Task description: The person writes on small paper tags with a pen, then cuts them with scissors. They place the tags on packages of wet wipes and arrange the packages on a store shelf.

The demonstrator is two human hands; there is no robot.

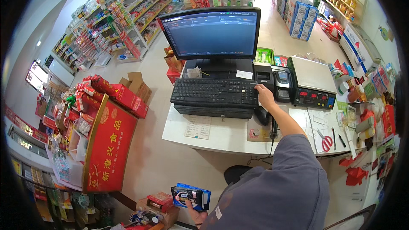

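My right hand reaches to the right end of the black keyboard, its fingertips at the number pad's edge and nothing visible in its grip. Low in the picture, my left hand grips black-and-blue plastic packs, held beside my body, away from the counter. The keyboard rests on a black cash drawer. Behind it stands a monitor with a lit screen. Just below my right wrist lies a black computer mouse; a black handheld scanner is partly covered by my forearm.
The white counter also carries a receipt printer, a payment terminal, a digital weighing scale and red-handled scissors. On the left stands a red display stand loaded with goods. Cartons are near my left hand.
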